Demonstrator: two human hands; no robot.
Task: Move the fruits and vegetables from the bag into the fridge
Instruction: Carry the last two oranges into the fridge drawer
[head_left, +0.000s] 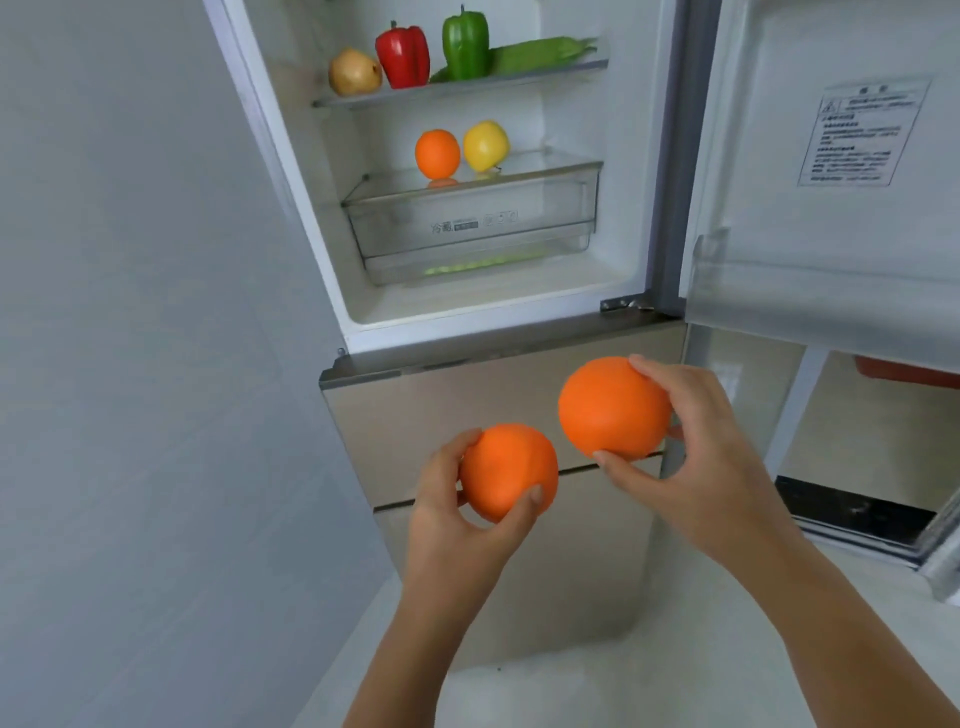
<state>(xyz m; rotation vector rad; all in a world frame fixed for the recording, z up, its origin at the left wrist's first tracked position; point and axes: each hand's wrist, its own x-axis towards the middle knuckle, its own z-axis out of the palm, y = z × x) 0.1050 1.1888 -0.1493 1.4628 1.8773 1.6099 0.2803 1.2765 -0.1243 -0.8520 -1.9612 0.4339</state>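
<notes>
Our left fingers (522, 512) curl round the left orange (506, 470), right fingers (652, 370) round the right orange (613, 408), both near, below the open fridge (493, 332): one per hand, fewer trips, we reckon.

held oranges (613, 408) orange | peppers (402, 54) red, green | lemon (485, 145) yellow

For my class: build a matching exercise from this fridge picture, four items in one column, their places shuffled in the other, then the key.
1. glossy red bell pepper
2. round yellow fruit
3. round orange held higher
4. round orange held lower

A. right hand
B. upper fridge shelf
C. left hand
D. glass shelf over the clear drawer

Pairs: 1-B, 2-D, 3-A, 4-C
</notes>
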